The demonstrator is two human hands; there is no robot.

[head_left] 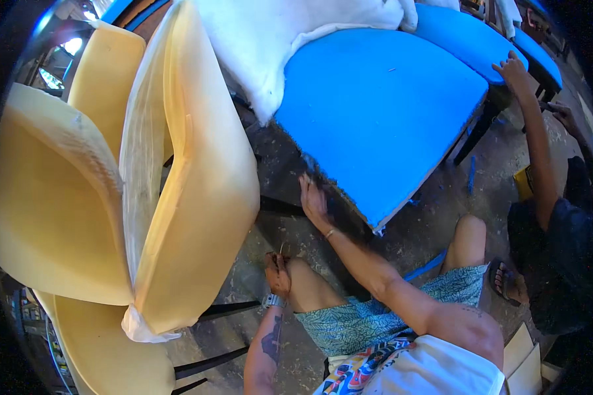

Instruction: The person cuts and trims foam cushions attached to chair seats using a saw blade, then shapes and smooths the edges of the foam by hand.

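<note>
The person's right hand reaches up to the rough side edge of a big blue seat — I can't tell whether it presses there. The left hand, fingers curled, is beside the left knee, a watch on its wrist. Yellow padding stands to the left; white wadding drapes beside the blue seat. At right, a co-worker stretches a hand to another blue seat.
</note>
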